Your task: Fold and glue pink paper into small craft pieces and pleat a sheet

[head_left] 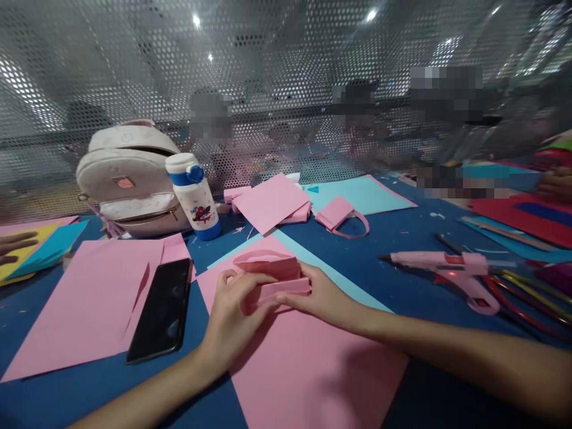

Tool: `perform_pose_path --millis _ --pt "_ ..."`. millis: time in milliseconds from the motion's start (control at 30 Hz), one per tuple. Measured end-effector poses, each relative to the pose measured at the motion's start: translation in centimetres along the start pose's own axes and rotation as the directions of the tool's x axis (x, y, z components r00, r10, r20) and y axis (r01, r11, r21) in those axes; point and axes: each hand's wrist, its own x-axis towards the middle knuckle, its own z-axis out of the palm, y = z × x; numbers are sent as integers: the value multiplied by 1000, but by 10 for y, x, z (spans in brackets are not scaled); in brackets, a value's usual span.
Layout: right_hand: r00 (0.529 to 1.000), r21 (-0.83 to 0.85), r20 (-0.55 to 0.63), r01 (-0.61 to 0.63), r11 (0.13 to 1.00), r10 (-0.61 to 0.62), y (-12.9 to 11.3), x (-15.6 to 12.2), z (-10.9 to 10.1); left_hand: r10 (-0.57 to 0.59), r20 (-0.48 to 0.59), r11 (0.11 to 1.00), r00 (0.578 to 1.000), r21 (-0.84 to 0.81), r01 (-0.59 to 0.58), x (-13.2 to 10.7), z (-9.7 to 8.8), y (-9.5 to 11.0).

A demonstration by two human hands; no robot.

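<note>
Between my two hands is a small folded pink paper piece (pixel 283 288), pocket-like, with a raised flap at its far side. My left hand (pixel 239 307) grips its left side, thumb in front and fingers over the top. On the right side, my right hand (pixel 324 295) pinches it, the thumb along the front edge and the other fingers partly hidden behind. Both hands are above a large pink paper sheet (pixel 313 363), which overlaps a light blue sheet (pixel 353 283). Beyond them lies a small pink paper bag with a strip handle (pixel 336 213).
At left are pink sheets (pixel 89 298), a black phone (pixel 163 310), a white backpack (pixel 134 179) and a bottle (pixel 194 196). A pink glue gun (pixel 451 265), its light lit, lies right near scissors (pixel 513 304). Another person's hand (pixel 15 245) rests on coloured paper at far left.
</note>
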Motion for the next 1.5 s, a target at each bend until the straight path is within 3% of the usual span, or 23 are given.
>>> perform_pose_path --millis 133,267,633,967,1233,1500 --pt "999 -86 -34 -21 996 18 2 0 -3 -81 9 995 997 -59 81 -4 -7 -7" --pt "999 -126 -39 -39 991 35 5 1 -6 -61 23 994 998 -84 62 -7 -13 -10" --pt "997 56 48 -68 996 66 13 2 -13 28 97 997 995 -74 -21 -7 -19 -15" --pt "994 219 107 -55 974 32 11 3 -15 -9 142 993 990 -118 26 -9 -22 -16" --pt "993 138 87 -92 986 81 10 2 -13 14 116 999 993 -50 -8 -7 -16 -15" --pt "998 -18 65 -13 1000 14 0 1 -9 61 76 996 995 59 -66 -1 -4 -7"
